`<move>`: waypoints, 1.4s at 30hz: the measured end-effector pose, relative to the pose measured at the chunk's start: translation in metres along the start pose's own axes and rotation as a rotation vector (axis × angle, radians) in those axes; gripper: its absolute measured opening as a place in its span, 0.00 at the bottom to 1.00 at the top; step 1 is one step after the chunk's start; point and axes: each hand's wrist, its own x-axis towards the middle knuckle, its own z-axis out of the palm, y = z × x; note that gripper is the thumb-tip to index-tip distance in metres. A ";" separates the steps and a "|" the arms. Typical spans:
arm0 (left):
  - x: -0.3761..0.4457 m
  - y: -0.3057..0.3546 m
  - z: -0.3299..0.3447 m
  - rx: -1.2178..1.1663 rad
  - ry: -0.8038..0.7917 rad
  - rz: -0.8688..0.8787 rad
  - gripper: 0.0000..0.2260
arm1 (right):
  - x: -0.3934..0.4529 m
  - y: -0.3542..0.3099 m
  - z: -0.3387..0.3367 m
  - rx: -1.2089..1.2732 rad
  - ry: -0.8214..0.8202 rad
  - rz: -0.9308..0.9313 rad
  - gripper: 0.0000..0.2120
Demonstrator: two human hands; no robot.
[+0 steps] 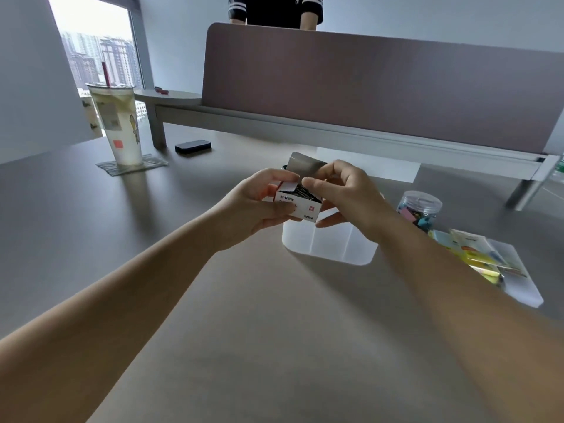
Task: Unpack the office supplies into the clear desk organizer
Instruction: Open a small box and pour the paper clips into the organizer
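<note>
The left hand and right hand both hold a small open box between them, above the clear organizer. Maybe paper clips inside.

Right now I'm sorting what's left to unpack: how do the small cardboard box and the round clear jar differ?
The cardboard box is held in both hands with its flap open; the clear jar stands on the desk, lid on. The box is opaque and rectangular, the jar see-through and round. Both hold clips.
</note>
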 end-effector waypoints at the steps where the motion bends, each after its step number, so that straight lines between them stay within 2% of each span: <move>1: 0.006 0.001 -0.003 0.021 0.008 0.009 0.16 | 0.006 -0.001 -0.001 0.002 -0.010 0.014 0.07; 7: 0.047 0.003 -0.023 0.282 0.060 0.057 0.18 | 0.044 -0.002 -0.007 0.104 -0.075 0.065 0.04; 10: 0.063 -0.004 -0.032 0.349 0.057 0.036 0.20 | 0.055 0.007 -0.008 0.120 -0.098 0.085 0.07; 13: 0.076 -0.012 -0.035 0.363 0.029 0.019 0.23 | 0.061 0.017 -0.012 0.149 -0.057 0.120 0.11; 17: 0.085 -0.014 -0.033 0.442 -0.039 0.068 0.20 | 0.059 0.028 -0.016 0.162 -0.004 0.107 0.12; 21: 0.094 -0.014 -0.032 0.446 -0.059 0.086 0.18 | 0.056 0.030 -0.020 0.172 0.010 0.068 0.10; 25: 0.099 -0.019 -0.028 0.361 -0.059 0.066 0.22 | 0.054 0.032 -0.021 0.197 0.033 0.065 0.11; 32: 0.103 -0.026 -0.024 0.435 -0.078 0.059 0.22 | 0.051 0.036 -0.027 0.142 0.102 0.077 0.07; 42: 0.101 -0.025 -0.034 0.429 -0.041 0.091 0.21 | 0.050 0.036 -0.019 0.049 0.149 0.051 0.08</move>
